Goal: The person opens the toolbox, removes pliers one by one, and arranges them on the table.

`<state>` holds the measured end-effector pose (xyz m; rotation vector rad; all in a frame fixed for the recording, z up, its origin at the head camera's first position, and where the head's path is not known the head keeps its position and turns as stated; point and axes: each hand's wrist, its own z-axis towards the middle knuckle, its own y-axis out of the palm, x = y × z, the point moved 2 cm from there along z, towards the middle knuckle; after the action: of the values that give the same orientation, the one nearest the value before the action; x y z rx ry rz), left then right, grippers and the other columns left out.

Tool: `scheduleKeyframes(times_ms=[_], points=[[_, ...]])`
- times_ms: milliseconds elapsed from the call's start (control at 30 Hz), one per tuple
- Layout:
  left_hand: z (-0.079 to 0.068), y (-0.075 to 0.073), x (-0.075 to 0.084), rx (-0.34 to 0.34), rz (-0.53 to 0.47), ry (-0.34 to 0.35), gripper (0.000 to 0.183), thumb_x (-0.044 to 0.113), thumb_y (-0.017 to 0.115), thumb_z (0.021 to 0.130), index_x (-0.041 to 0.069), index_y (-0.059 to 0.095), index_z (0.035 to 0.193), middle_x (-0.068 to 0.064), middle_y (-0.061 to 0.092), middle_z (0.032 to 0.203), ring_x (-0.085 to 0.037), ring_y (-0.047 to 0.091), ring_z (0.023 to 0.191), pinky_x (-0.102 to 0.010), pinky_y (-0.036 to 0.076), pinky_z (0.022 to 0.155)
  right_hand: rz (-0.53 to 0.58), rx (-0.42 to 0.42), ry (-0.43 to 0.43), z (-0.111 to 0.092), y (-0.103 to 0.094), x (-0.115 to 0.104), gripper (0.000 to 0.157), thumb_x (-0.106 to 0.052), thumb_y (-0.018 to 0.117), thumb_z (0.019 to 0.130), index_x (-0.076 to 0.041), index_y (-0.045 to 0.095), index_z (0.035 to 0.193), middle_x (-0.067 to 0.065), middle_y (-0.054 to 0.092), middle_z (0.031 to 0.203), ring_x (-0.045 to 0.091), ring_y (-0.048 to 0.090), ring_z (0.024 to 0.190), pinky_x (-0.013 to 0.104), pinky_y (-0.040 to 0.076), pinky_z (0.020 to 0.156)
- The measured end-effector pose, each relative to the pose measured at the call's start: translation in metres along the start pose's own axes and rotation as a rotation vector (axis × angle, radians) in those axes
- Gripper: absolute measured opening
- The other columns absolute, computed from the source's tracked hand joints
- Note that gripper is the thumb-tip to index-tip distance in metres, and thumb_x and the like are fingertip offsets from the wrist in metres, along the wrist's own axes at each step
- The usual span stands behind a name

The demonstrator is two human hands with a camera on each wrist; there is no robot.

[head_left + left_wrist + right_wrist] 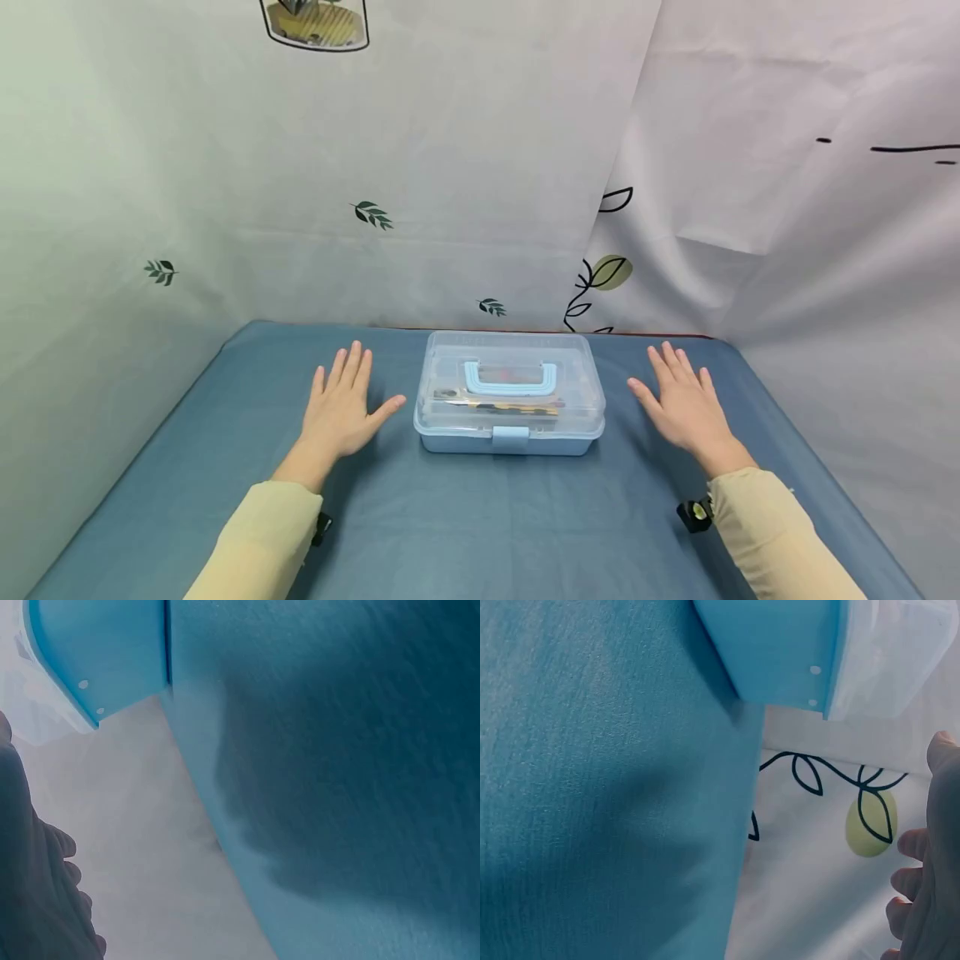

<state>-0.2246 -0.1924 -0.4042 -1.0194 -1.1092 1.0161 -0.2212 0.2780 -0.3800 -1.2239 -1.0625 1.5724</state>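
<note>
A plastic storage box (510, 446) with a light blue base and a clear lid stands on the table, its blue carry handle (512, 388) folded down and its front latch (510, 437) over the rim. Through the lid, slim items with yellow and dark parts show dimly. To the left of the box is my left hand (341, 412), palm down with fingers straight and thumb spread. My right hand (684, 407) lies likewise on the other side, apart from the box. Both wrist views show a lower corner of the box and part of each hand.
A blue cloth (450, 533) covers the table. Pale curtains (465, 150) with leaf prints hang behind and at both sides. Small black devices are strapped under the wrists, the right one (695, 514) plainer to see.
</note>
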Motion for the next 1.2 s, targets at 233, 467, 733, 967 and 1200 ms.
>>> scheduleKeyframes(times_ms=[233,467,733,967,1200], points=[[0.0,0.0,0.002,0.01,-0.021,0.002,0.103,0.077,0.033,0.084,0.003,0.008,0.152,-0.016,0.002,0.16,-0.034,-0.001,0.147,-0.057,-0.003,0.115,0.009,0.016,-0.011,-0.002,-0.005,-0.004,0.078,-0.058,0.029,0.097,-0.003,0.017,0.151,0.024,0.009,0.157,0.042,0.005,0.144,0.065,0.004,0.111],[0.001,0.0,0.005,0.018,-0.034,0.001,0.1,0.073,0.038,0.086,0.002,0.01,0.152,-0.017,0.005,0.159,-0.034,0.001,0.146,-0.057,-0.001,0.115,0.021,0.027,-0.027,0.0,-0.008,-0.009,0.077,-0.057,0.029,0.098,-0.003,0.017,0.151,0.023,0.009,0.157,0.042,0.005,0.144,0.064,0.005,0.111],[0.002,-0.001,0.008,0.003,-0.044,0.001,0.101,0.076,0.032,0.086,0.003,0.008,0.152,-0.016,0.002,0.16,-0.034,0.001,0.147,-0.056,0.001,0.116,0.03,0.031,-0.026,0.0,-0.009,-0.014,0.076,-0.055,0.031,0.098,-0.003,0.016,0.151,0.024,0.011,0.156,0.043,0.007,0.144,0.064,0.006,0.111],[0.004,0.002,0.008,-0.003,-0.055,0.002,0.101,0.076,0.031,0.086,0.002,0.009,0.152,-0.016,0.002,0.16,-0.034,0.002,0.146,-0.057,0.002,0.116,0.043,0.039,-0.04,0.001,-0.007,-0.019,0.076,-0.056,0.031,0.098,-0.002,0.018,0.151,0.024,0.013,0.156,0.043,0.009,0.143,0.064,0.008,0.111],[0.006,0.003,0.009,-0.007,-0.08,0.012,0.1,0.074,0.032,0.087,0.003,0.007,0.152,-0.015,0.001,0.16,-0.034,0.002,0.146,-0.057,0.005,0.116,0.063,0.045,-0.046,0.005,-0.004,-0.025,0.076,-0.055,0.031,0.098,-0.002,0.018,0.15,0.025,0.014,0.156,0.042,0.01,0.144,0.063,0.009,0.111]])
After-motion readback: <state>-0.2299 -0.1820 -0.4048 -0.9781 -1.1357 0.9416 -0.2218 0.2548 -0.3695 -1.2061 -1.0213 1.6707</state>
